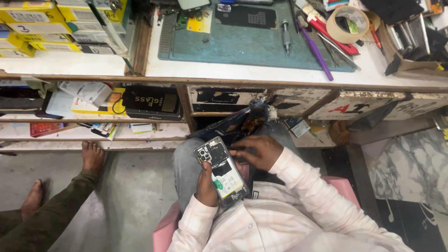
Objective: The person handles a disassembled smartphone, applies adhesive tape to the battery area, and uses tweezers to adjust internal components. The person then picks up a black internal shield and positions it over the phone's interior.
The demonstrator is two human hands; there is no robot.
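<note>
The left hand [206, 184] is closed around the lower side of an opened phone [220, 171], held over the person's lap with its back cover off and its inner parts facing up — camera block at the top, a pale battery area below. The thumb and palm hide the phone's left edge. The right hand [255, 151] rests just beside the phone's upper right corner, fingers curled and pointing toward it; whether the fingertips pinch something small there cannot be made out. Both arms wear pale checked sleeves [298, 186], and the person sits on a pink seat [164, 228], mostly covered by the body.

Ahead stands the table [261, 72] carrying a teal work mat [242, 44]. On the mat lie a dark phone cover [247, 16], a screwdriver [285, 32], and a purple rod [317, 53] overhanging its right part. A roll of tape [347, 23] sits to the right, among tools that overlap too much to sort out. Yellow boxes [32, 25] are cut off at the upper left. On the floor to the left, another person's bare feet [92, 156] show — the rest lies out of frame.
</note>
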